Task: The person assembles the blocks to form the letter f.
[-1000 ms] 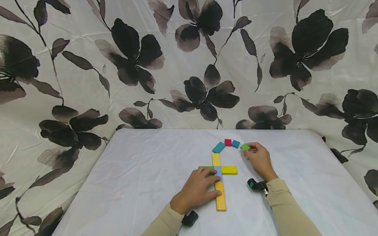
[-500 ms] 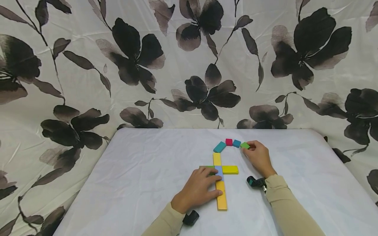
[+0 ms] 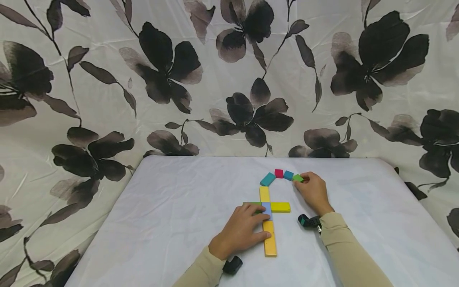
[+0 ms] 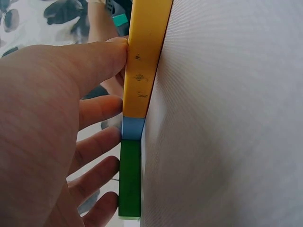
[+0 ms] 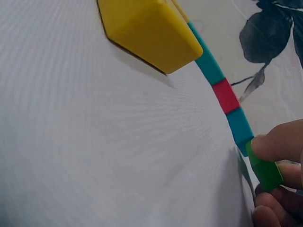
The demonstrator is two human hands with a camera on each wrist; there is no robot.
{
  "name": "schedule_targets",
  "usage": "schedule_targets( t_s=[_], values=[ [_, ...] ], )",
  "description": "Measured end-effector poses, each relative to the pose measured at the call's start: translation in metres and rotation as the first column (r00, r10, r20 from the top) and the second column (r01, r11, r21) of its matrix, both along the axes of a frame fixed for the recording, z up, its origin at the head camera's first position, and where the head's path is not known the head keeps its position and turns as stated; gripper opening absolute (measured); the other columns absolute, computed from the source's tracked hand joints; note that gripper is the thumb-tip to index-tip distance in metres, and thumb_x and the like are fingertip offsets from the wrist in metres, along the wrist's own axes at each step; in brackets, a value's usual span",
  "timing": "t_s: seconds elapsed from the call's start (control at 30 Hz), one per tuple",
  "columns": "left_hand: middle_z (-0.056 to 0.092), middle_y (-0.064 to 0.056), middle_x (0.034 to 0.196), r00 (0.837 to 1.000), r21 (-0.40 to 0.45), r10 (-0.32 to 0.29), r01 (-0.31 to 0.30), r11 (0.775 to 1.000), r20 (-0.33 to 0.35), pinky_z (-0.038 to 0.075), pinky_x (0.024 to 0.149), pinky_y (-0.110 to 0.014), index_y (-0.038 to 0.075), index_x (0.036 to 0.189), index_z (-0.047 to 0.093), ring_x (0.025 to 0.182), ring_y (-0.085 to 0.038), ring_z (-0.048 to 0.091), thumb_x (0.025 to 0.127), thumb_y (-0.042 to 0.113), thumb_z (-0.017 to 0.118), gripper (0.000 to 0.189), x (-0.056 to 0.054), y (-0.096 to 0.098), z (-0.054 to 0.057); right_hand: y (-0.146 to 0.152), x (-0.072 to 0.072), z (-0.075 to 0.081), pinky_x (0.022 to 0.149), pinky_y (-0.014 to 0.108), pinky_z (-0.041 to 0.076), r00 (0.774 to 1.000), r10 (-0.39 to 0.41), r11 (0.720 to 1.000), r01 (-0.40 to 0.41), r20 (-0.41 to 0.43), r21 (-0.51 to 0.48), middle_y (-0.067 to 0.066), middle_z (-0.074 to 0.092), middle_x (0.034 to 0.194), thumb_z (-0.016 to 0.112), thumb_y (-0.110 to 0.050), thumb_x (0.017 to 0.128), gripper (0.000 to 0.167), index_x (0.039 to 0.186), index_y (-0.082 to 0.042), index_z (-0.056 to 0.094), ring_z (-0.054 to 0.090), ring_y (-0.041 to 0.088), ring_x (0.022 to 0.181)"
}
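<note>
My right hand (image 3: 316,191) pinches a small green block (image 5: 265,170) between thumb and fingers, at the right end of a curved row. That row runs from a teal block (image 3: 267,179) through a red block (image 3: 279,173) to a blue block (image 3: 288,175). My left hand (image 3: 238,231) lies with spread fingers on a cross of blocks. Its thumb touches the long orange block (image 3: 270,245); other fingertips rest at the light blue block (image 4: 133,128) and the dark green block (image 4: 130,179). A yellow block (image 3: 281,207) forms the right arm, another yellow block (image 3: 264,194) the top.
A white cloth covers the table (image 3: 172,223). Behind it hangs a floral curtain (image 3: 211,79). Each wrist wears a black camera, one near the left sleeve (image 3: 232,265), one near the right sleeve (image 3: 335,227).
My right hand has brought the green block slightly left, closing the gap to the blue block. The left hand stays in place on the cross. The head view has shifted a little.
</note>
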State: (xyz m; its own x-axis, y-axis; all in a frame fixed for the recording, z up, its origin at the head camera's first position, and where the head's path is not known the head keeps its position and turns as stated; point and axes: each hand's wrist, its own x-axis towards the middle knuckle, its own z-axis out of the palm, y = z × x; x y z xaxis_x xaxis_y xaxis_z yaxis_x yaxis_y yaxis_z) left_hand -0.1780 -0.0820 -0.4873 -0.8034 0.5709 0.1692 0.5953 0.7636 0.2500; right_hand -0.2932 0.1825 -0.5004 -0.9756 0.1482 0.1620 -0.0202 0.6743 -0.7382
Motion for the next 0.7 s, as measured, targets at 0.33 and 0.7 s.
schedule_targets(
  t_s=[0.33, 0.7],
  values=[
    [0.054, 0.008, 0.138, 1.000, -0.014, 0.020, -0.020, 1.000, 0.003, 0.040, 0.104, -0.040, 0.029, 0.131, 0.068, 0.128, -0.015, 0.044, 0.092, 0.059, 0.065, 0.049, -0.0008, -0.0029, -0.0017, -0.0071, -0.0003, -0.0030, 0.080, 0.043, 0.048, 1.000, -0.008, 1.000, 0.008, -0.027, 0.022, 0.021, 0.063, 0.100, 0.074, -0.019, 0.089, 0.038, 0.115, 0.008, 0.066, 0.056, 0.033, 0.090],
    [0.054, 0.007, 0.138, 1.000, -0.010, 0.003, -0.003, 1.000, 0.004, 0.040, 0.103, -0.040, 0.028, 0.131, 0.067, 0.128, -0.016, 0.044, 0.092, 0.058, 0.064, 0.049, 0.0012, -0.0006, -0.0003, -0.0058, -0.0009, -0.0041, 0.080, 0.045, 0.047, 0.999, -0.015, 0.998, 0.018, -0.050, 0.059, 0.022, 0.062, 0.098, 0.075, -0.017, 0.088, 0.037, 0.112, 0.010, 0.067, 0.056, 0.034, 0.088]
  ],
)
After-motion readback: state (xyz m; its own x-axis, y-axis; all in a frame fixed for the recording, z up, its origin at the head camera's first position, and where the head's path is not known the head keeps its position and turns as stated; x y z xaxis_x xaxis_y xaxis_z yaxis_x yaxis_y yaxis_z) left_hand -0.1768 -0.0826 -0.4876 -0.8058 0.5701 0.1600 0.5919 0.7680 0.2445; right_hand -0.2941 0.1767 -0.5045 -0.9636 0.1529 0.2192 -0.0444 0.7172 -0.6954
